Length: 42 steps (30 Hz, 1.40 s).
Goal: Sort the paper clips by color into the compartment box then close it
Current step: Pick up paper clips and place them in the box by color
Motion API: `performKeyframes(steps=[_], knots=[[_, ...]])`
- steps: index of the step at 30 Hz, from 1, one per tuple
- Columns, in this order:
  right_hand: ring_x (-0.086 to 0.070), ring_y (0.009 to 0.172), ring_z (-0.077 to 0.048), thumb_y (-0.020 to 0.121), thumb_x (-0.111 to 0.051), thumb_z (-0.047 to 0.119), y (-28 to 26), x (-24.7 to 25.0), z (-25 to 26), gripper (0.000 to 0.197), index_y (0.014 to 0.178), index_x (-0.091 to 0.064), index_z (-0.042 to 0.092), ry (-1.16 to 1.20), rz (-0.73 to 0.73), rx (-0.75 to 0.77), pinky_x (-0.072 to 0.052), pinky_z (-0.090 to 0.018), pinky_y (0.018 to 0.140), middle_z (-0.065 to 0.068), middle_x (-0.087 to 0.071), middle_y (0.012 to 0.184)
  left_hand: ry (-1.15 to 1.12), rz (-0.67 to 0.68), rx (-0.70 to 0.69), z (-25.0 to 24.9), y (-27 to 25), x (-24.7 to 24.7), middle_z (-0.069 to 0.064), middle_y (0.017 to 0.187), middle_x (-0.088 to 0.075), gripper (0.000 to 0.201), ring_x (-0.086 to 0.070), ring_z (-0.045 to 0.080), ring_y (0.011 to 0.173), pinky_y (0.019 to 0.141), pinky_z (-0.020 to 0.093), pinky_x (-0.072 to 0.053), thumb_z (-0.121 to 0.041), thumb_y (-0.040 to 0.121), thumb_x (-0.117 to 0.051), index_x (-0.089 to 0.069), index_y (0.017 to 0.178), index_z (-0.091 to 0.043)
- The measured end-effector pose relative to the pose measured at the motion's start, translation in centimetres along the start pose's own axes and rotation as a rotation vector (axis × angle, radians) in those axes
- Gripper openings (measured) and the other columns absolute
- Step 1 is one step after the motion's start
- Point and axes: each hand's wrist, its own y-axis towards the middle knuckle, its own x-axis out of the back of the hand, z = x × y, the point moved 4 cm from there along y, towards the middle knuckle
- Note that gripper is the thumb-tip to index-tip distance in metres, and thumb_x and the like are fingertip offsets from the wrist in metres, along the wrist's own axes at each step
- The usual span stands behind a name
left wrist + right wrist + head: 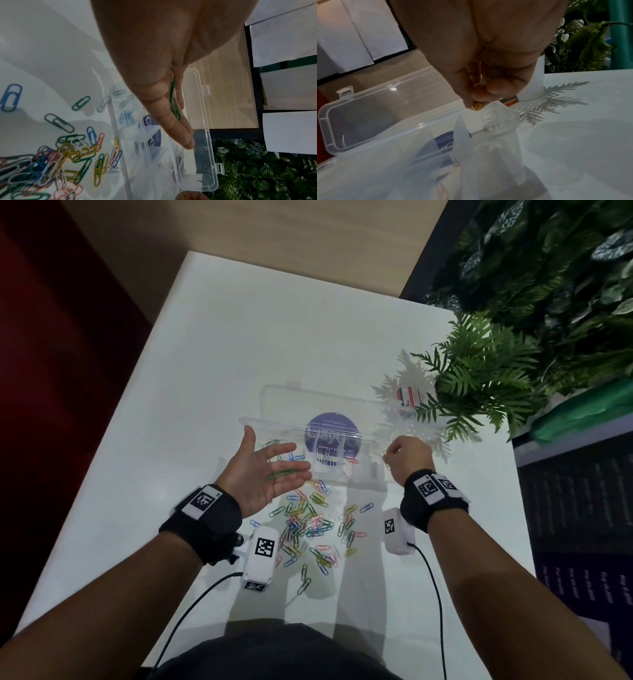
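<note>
The clear compartment box (356, 470) lies on the white table with its lid (325, 402) folded back. My left hand (274, 467) hovers palm up over the box's left end, fingers straight, with green paper clips (282, 473) lying loose on them; the left wrist view shows a green clip (175, 104) on the fingers (181, 134). Over the right end of the box, my right hand (404, 455) is curled and pinches yellow paper clips (477, 106). A mixed pile of coloured clips (308, 525) lies in front of the box. Blue clips (126, 117) sit in one compartment.
A potted fern (479, 378) in a white pot (534, 86) stands at the table's right edge, just behind the box, with a small red and white carton (409, 398) beside it. A round purple label (330, 436) shows through the box. Wrist cables trail toward me.
</note>
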Motion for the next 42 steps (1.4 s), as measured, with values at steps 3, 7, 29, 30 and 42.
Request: performKeyframes(steps=[3, 7, 29, 30, 42], knots=[[-0.060, 0.100, -0.030, 0.089, -0.053, 0.004, 0.1, -0.3, 0.4, 0.016, 0.093, -0.068, 0.009, -0.119, 0.029, 0.011, -0.052, -0.033, 0.080, -0.013, -0.067, 0.104, -0.027, -0.009, -0.011, -0.3, 0.0, 0.6, 0.028, 0.109, -0.067, 0.085, -0.068, 0.039, 0.099, 0.072, 0.037, -0.060, -0.073, 0.089, -0.020, -0.054, 0.127, -0.005], [-0.060, 0.105, -0.029, 0.090, -0.052, 0.006, -0.2, -0.2, 0.4, 0.024, 0.107, -0.068, 0.011, -0.152, 0.067, 0.022, -0.051, -0.030, 0.084, -0.012, -0.066, 0.113, -0.081, -0.018, -0.035, -1.3, -0.2, 1.8, 0.028, 0.114, -0.065, 0.086, -0.066, 0.039, 0.104, 0.079, 0.040, -0.059, -0.073, 0.088, -0.019, -0.052, 0.128, -0.004], [-0.051, 0.108, -0.029, 0.086, -0.049, 0.001, -11.5, -7.0, 14.4, 0.039, 0.124, -0.049, 0.009, -0.351, 0.287, 0.825, -0.051, -0.040, 0.077, -0.011, -0.046, 0.124, -0.034, 0.012, -0.017, -0.4, -1.1, 2.1, 0.024, 0.123, -0.061, 0.093, -0.063, 0.027, 0.089, 0.070, 0.032, -0.058, -0.077, 0.086, -0.015, -0.053, 0.130, -0.005], [-0.051, 0.107, -0.029, 0.086, -0.049, 0.001, -11.4, -6.8, 14.4, 0.043, 0.128, -0.046, 0.011, -0.335, 0.276, 0.826, -0.050, -0.040, 0.076, -0.011, -0.047, 0.123, -0.036, 0.015, -0.018, -0.5, -1.1, 2.0, 0.024, 0.128, -0.058, 0.093, -0.063, 0.027, 0.089, 0.071, 0.032, -0.058, -0.077, 0.086, -0.015, -0.053, 0.131, -0.005], [-0.053, 0.091, -0.029, 0.088, -0.047, 0.005, -12.6, -8.8, 15.7, 0.026, 0.111, -0.057, 0.010, -0.261, 0.255, 0.983, -0.035, -0.032, 0.063, -0.012, -0.058, 0.102, -0.017, -0.031, 0.004, -0.8, -1.5, 1.9, 0.014, 0.122, -0.063, 0.089, -0.062, 0.026, 0.112, 0.083, 0.037, -0.051, -0.076, 0.086, -0.011, -0.050, 0.134, -0.012]])
